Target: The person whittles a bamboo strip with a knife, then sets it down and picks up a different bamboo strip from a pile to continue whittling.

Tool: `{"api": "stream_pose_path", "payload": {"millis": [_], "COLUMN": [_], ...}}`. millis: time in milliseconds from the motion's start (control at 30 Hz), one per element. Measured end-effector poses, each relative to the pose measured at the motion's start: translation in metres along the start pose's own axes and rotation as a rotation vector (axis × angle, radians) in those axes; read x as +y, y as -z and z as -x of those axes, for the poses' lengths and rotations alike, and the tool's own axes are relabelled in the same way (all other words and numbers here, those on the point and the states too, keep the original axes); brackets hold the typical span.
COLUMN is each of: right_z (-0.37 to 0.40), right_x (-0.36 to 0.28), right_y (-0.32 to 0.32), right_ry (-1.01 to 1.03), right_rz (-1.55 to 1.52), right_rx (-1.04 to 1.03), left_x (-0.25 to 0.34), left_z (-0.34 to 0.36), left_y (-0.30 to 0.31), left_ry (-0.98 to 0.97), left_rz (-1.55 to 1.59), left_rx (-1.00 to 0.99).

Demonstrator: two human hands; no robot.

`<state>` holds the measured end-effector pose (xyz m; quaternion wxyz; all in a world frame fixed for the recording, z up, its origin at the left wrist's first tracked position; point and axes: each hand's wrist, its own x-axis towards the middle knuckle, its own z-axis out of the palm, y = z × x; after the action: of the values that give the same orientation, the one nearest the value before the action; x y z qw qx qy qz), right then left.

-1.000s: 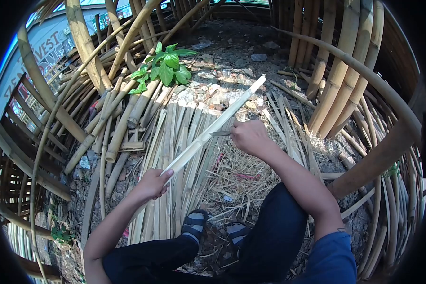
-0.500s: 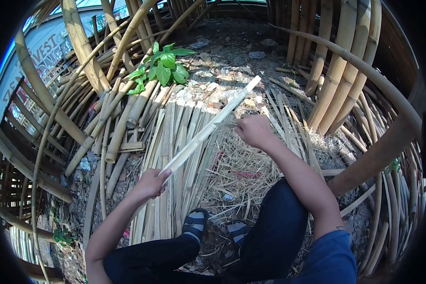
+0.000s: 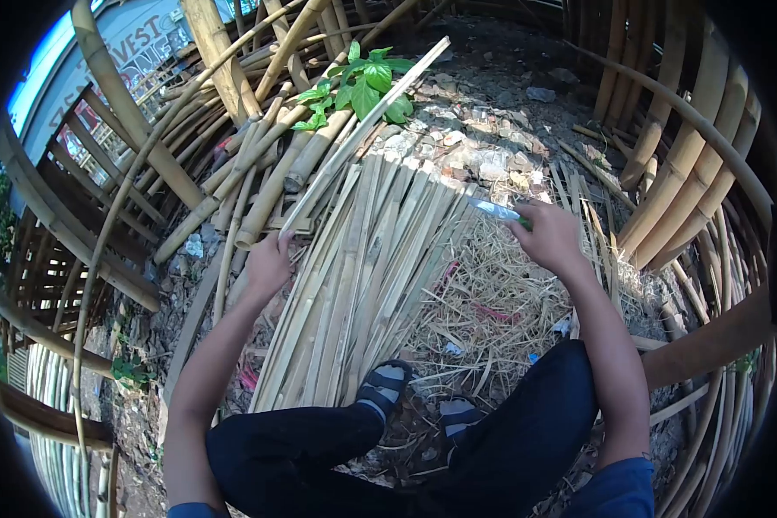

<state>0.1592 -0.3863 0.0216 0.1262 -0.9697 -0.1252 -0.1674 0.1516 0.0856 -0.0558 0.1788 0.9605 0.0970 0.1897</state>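
Observation:
My left hand (image 3: 269, 263) is closed around the lower end of a long, narrow bamboo strip (image 3: 363, 134). The strip slants up and away to the right, and its far tip passes in front of a leafy plant. In my right hand (image 3: 548, 235) is a knife (image 3: 492, 208), its green handle mostly hidden by the fingers. The blade points left and is apart from the strip. Between and below both hands lies a pile of split bamboo strips (image 3: 354, 268), laid side by side on the ground.
Pale shavings (image 3: 492, 311) cover the ground right of the pile. A green plant (image 3: 364, 91) grows behind it among bamboo poles (image 3: 268, 173). Thick upright poles (image 3: 691, 164) stand at the right. My sandalled foot (image 3: 384, 388) rests at the pile's near end.
My left hand has moved up and left, swinging the strip away from the knife. The right hand has shifted right, and the blade no longer meets the strip. The view has turned left.

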Motion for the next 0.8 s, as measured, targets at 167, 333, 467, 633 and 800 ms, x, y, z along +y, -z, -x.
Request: {"api": "stream_pose_path", "payload": {"millis": [167, 333, 467, 633, 800], "right_z": [-0.001, -0.004, -0.008, -0.008, -0.008], "right_x": [-0.002, 0.0, -0.006, -0.014, -0.009], "right_y": [-0.003, -0.008, -0.009, -0.008, -0.015], "right_ry": [-0.011, 0.006, -0.01, -0.012, -0.003], "right_rz": [0.003, -0.046, -0.029, -0.005, -0.011], "right_rx": [-0.033, -0.049, -0.09, -0.125, -0.132], "left_x": [-0.065, -0.117, -0.147, -0.161, -0.142], "left_z": [-0.003, 0.013, 0.034, 0.047, 0.044], "left_y": [-0.003, 0.0, -0.013, -0.027, -0.01], "left_ry": [0.129, 0.3, 0.428, 0.451, 0.506], "left_rz": [-0.099, -0.199, -0.306, -0.364, -0.302], "left_rx": [0.136, 0.115, 0.0, -0.113, -0.145]}}
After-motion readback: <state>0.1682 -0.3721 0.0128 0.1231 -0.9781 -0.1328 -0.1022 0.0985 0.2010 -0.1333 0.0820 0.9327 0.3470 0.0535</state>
